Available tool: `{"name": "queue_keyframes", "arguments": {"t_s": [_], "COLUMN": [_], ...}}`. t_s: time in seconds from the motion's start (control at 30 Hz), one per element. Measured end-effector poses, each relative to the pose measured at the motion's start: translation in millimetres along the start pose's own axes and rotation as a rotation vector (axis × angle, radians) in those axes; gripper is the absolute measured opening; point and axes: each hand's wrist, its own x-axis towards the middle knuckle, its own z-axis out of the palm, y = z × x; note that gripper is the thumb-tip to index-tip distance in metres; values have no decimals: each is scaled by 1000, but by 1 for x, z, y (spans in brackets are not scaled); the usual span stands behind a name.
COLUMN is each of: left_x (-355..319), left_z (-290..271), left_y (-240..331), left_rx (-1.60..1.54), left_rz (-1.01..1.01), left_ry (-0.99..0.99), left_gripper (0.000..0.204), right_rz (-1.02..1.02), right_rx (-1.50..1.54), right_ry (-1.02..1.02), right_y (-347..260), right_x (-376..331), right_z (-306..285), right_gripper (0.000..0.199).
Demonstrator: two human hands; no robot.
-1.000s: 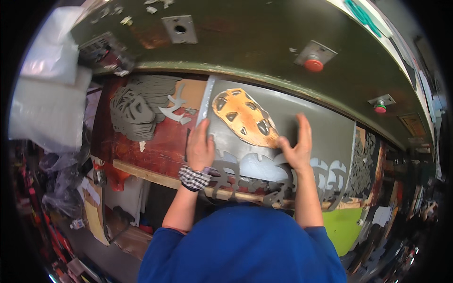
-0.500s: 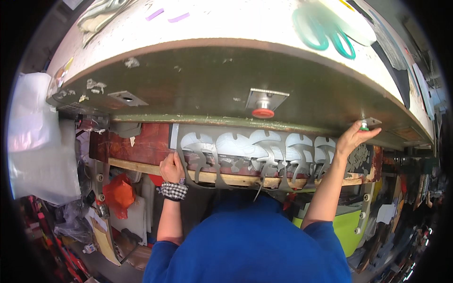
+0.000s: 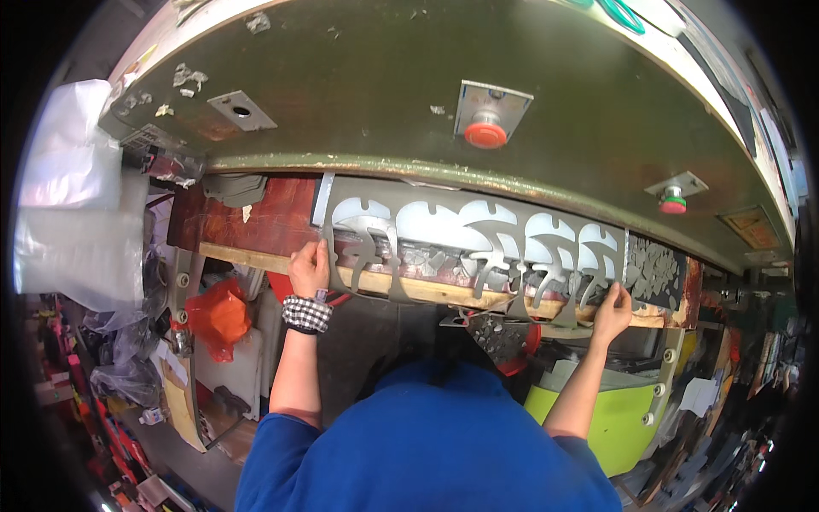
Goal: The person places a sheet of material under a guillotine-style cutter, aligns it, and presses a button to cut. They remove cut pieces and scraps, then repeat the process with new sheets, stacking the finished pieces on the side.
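Observation:
A grey sheet (image 3: 431,194) with several curved cut-out openings lies across the red-brown bed (image 3: 269,213) under the green machine beam. Its thin, looping near edge droops over a wooden rail (image 3: 426,286). Pale whitish shapes (image 3: 426,224) show in the openings. My left hand (image 3: 309,269), with a checked band at the wrist, pinches the sheet's left edge. At the opposite end, my right hand (image 3: 612,314) closes thumb and fingers on the sheet's right near corner.
The green beam (image 3: 358,94) spans the bed's far side, bearing a red mushroom button (image 3: 485,134) and a smaller button (image 3: 672,203). Grey scraps (image 3: 653,269) lie at the right end. A red bag (image 3: 218,314) hangs at left, and a lime-green bin (image 3: 589,418) stands low right.
My right hand has left the button on the beam and come down to the sheet's right corner. My left hand stays on the left edge. The view has shifted.

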Motion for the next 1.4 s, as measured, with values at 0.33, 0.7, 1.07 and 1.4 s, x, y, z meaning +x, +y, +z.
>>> {"name": "queue_keyframes", "arguments": {"t_s": [0.33,0.7,1.07,1.4], "left_x": [-21,81,71,82], "left_z": [-4,64,63,64], "left_y": [1,83,90,66], "left_rx": [-28,267,297,309], "left_rz": [-140,101,91,157], "left_ry": [-84,-153,-213,-231], "left_gripper": [25,48,48,52], "right_rz": [-109,-873,149,-255], "right_rx": [247,56,909,527], "right_ry": [165,-600,-807,-330], "right_y": [-59,-254,-215,-184], "right_x": [15,-108,-35,-9], "right_z": [44,191,143,44], "right_gripper": [25,93,89,102]}}
